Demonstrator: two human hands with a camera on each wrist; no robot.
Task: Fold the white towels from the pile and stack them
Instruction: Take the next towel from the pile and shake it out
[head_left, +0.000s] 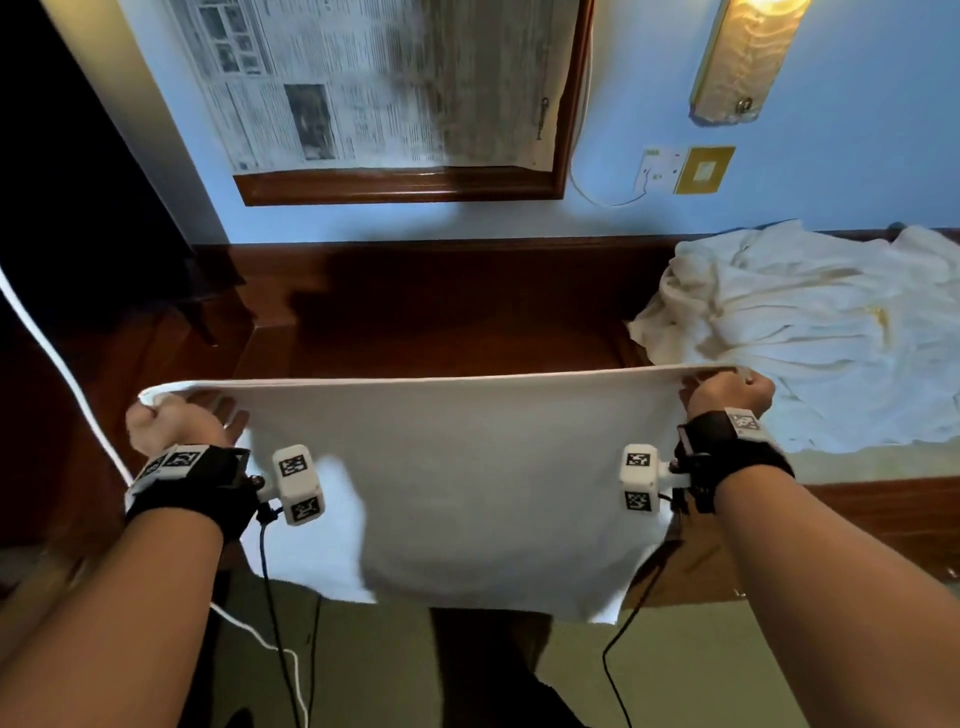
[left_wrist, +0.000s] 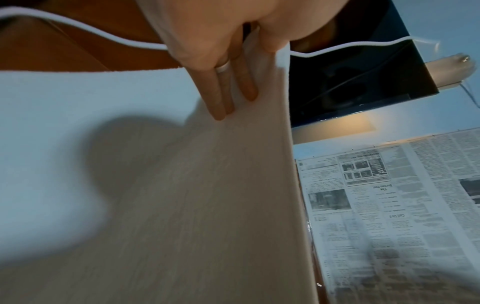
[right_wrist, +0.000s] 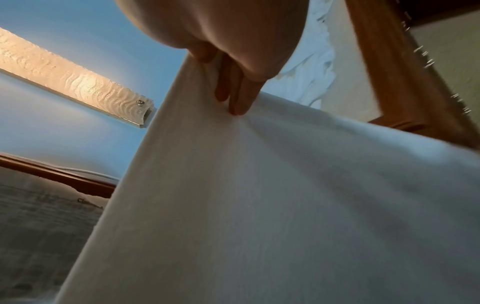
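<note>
You hold one white towel (head_left: 457, 483) stretched flat in the air, just in front of the dark wooden worktop (head_left: 441, 312). Your left hand (head_left: 171, 423) pinches the towel's top left corner, thumb on the far side and fingers (left_wrist: 221, 96) laid along the near face. Your right hand (head_left: 727, 392) pinches the top right corner the same way, fingers (right_wrist: 240, 96) pressing the cloth. The towel hangs down from that taut top edge. The crumpled pile of white towels (head_left: 810, 332) lies on the worktop's right end, just behind your right hand.
</note>
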